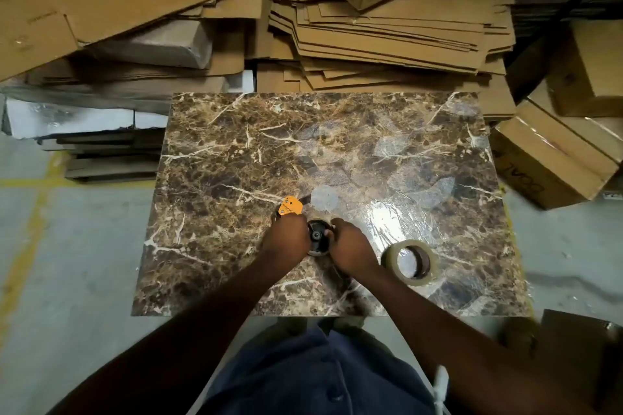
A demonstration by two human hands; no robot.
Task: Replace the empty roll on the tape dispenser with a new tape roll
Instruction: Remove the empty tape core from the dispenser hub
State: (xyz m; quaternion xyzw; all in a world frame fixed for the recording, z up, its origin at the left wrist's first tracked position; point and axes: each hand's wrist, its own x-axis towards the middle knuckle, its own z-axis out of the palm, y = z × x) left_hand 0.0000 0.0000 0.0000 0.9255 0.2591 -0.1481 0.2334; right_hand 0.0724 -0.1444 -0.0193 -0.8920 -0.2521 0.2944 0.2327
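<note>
both hands on the tape dispenser (305, 226) near the front middle of the marble-patterned table (236, 145). left hand (286, 239) closed around the dispenser body just behind the orange blade guard (292, 205), steadying it. right hand (349, 246) curled at the dark hub (317, 236), fingers (337, 224) at its rim; whether an empty core sits there and is actually pinched, cannot tell. new tape roll (412, 261) lying flat on the table just right of the right hand, apart from it, untouched. flattened cardboard (387, 34) stacked beyond the far edge, taking no part.

likely step: pulling the spent core off the hub, new roll not yet fitted.

handling, as a judgement: an empty core would be light, thin cardboard, easily crushed, best taken by its rim and drawn straight off along the hub. new roll stiff, moderately heavy, glossy and a little slick on the outside; safest held across its outer edge with a thumb through the centre hole, keeping clear of the serrated blade under the orange guard.
</note>
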